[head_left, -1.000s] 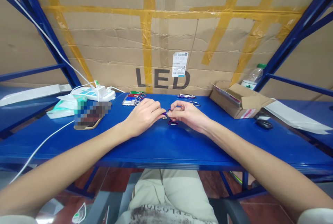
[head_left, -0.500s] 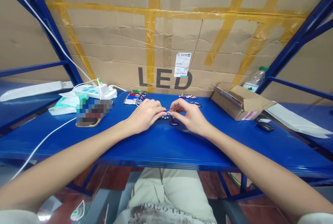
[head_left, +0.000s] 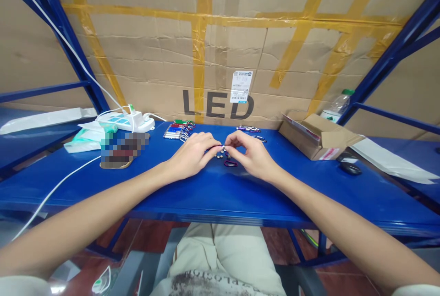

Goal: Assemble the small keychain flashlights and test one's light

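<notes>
My left hand and my right hand meet over the middle of the blue table, each with thumb and forefinger pinched. Between their fingertips is a small silvery metal piece, mostly covered by the fingers. Just below it lie several tiny round metal pieces, which look like button cells. A purple carabiner rests on the table by my right fingers. Behind my left hand sits a row of small keychain flashlights with carabiners, in silver, blue, red and green.
More keychain pieces lie behind my right hand. To the right stand an open cardboard box, a plastic bottle and a black mouse. On the left are a phone, a power strip and a white cable. Cardboard walls the back.
My fingertips have shifted slightly around the small piece, and the purple part seen between them before is now hidden. The tiny round pieces show a little more.
</notes>
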`<state>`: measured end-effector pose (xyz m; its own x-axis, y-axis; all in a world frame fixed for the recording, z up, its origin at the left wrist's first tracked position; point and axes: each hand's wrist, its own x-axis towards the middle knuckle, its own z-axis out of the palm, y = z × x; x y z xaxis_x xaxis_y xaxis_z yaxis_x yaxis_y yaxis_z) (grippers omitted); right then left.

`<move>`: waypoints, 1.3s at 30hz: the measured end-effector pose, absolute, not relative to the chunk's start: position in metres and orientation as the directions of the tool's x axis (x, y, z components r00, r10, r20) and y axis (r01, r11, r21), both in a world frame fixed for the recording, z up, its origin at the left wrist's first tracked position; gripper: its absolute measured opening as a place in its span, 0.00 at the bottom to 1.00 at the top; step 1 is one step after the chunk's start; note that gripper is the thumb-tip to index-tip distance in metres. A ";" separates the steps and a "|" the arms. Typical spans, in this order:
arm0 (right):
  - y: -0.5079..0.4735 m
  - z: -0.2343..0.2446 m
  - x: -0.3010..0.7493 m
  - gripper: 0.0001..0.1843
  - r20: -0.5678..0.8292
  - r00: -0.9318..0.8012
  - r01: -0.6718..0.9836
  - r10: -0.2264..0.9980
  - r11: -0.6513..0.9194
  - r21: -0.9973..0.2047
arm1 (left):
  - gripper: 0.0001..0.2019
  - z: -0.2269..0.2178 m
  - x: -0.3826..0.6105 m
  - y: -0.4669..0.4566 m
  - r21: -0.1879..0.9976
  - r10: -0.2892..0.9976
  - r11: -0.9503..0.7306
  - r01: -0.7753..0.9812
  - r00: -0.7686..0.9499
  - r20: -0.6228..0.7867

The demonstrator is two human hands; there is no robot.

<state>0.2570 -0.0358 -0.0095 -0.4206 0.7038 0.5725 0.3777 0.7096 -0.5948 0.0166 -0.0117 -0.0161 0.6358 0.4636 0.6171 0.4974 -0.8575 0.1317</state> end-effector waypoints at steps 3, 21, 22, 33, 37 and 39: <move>-0.035 -0.010 0.256 0.05 0.542 -0.411 0.340 0.733 0.675 -0.654 | 0.18 -0.016 0.016 -0.012 0.112 0.449 -0.860 0.497 0.637 0.627; -0.028 -0.019 0.249 0.20 0.364 -0.345 0.066 0.865 0.409 -0.910 | 0.13 -0.016 0.011 -0.009 -0.046 0.278 -0.897 0.439 0.644 0.713; -0.028 -0.019 0.250 0.19 0.378 -0.350 0.081 0.857 0.430 -0.899 | 0.13 -0.016 0.011 -0.009 -0.035 0.287 -0.899 0.437 0.646 0.708; -0.038 -0.014 0.257 0.07 0.672 -0.477 0.424 0.567 0.818 -0.388 | 0.12 -0.014 0.013 -0.010 0.231 0.458 -0.878 0.419 0.595 0.661; -0.035 -0.013 0.254 0.08 0.519 -0.399 0.266 0.756 0.637 -0.724 | 0.11 -0.014 0.011 -0.010 0.122 0.356 -0.913 0.390 0.614 0.705; -0.032 -0.012 0.253 0.13 0.400 -0.389 0.148 0.830 0.485 -0.862 | 0.10 -0.014 0.010 -0.009 0.064 0.301 -0.927 0.370 0.630 0.716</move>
